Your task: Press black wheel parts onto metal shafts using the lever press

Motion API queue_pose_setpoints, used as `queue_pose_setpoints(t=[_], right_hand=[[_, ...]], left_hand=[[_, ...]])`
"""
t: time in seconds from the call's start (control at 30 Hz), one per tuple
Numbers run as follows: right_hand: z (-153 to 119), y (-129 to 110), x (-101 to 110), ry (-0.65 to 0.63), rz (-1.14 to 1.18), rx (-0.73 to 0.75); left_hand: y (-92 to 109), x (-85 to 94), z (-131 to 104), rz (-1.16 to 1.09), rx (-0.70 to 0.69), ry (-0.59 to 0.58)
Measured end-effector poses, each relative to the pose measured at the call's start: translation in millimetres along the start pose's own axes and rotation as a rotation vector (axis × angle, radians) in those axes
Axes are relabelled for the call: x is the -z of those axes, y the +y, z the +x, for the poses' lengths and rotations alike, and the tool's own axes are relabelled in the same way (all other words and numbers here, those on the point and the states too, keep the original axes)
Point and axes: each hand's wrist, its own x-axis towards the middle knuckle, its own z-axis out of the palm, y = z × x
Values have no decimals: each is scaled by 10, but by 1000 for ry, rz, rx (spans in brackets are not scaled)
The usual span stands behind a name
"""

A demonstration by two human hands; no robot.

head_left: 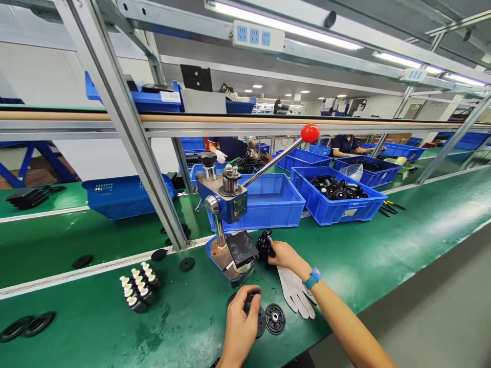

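My right hand (286, 255) is closed on a small bunch of glossy black parts (264, 244), right of the press base; their exact kind is unclear. Beneath that hand, a white glove (295, 294) lies flat. My left hand (243, 322) is curled, thumb and fingertips close together around something dark, mostly hidden. Black discs lie partly behind it, and a ribbed black wheel (275, 319) with a metal centre rests just to its right. Before me stands a hand lever press (230, 199) with a red ball knob (310, 133); a black block (242, 249) sits over its base.
A blue bin (264, 204) stands behind the press, and another bin (333, 217) of black parts is to its right. Several white-topped black pieces (138, 286) stand at left. Flat black rings (38, 324) lie farther left. A metal post (153, 194) rises left. Co-workers sit across.
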Motion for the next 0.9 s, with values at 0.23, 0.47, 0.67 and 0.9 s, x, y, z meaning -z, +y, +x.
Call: queue_pose_setpoints(t=[0.23, 0.47, 0.67, 0.9], right_hand=[[-95, -77, 162, -67, 156, -6], [-515, -480, 934, 86, 146, 29], [-552, -1332, 1226, 111, -53, 170], [-615, -1600, 1651, 514, 134, 212]], left_hand=[[-26, 142, -70, 7, -20, 44], [430, 283, 103, 220, -443, 230], [631, 210, 716, 446, -716, 243], [432, 375, 1178, 420, -380, 319]])
